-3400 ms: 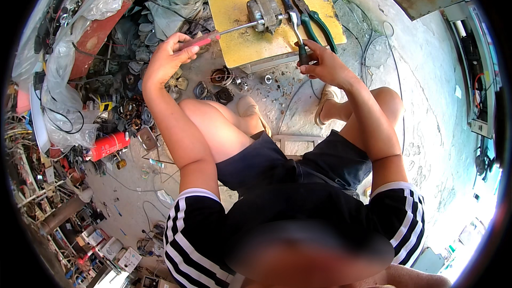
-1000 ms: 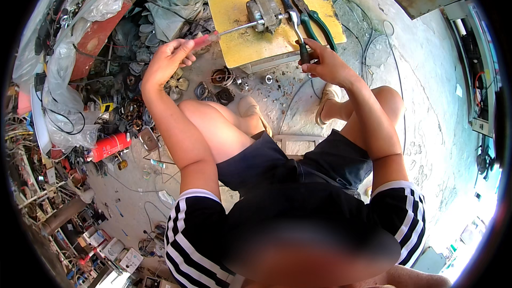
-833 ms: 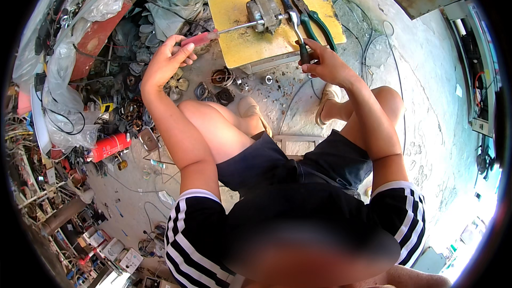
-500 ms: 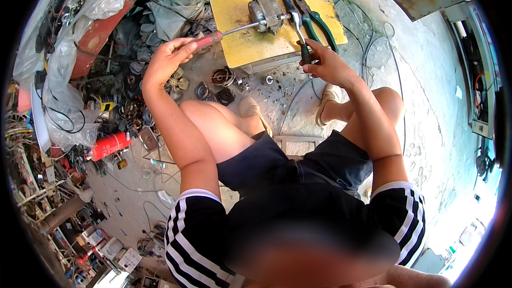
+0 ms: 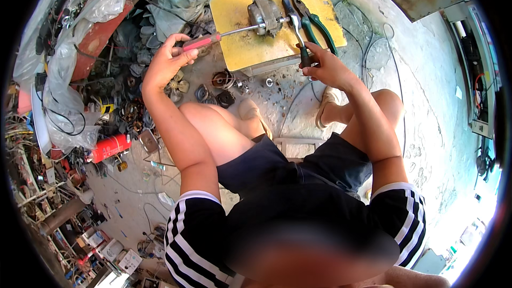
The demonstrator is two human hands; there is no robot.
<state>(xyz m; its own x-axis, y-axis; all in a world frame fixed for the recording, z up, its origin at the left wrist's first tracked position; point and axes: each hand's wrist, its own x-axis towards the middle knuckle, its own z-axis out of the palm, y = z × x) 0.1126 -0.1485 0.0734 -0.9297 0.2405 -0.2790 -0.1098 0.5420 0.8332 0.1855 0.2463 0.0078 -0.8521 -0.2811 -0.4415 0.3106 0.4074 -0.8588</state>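
Motor (image 5: 265, 17) is up at 12 o'clock on the yellow counter (image 5: 237, 53); looks like a heavy, stiff metal lump, maybe greasy, so I'd grab it round the casing; left hand (image 5: 168, 60) sits at its 8 o'clock, fingers pinching the red-handled screwdriver (image 5: 201, 42); right hand (image 5: 326, 67) near its 4 o'clock, fingers curled round the ratchet wrench (image 5: 297, 29); both forearms point toward 11.
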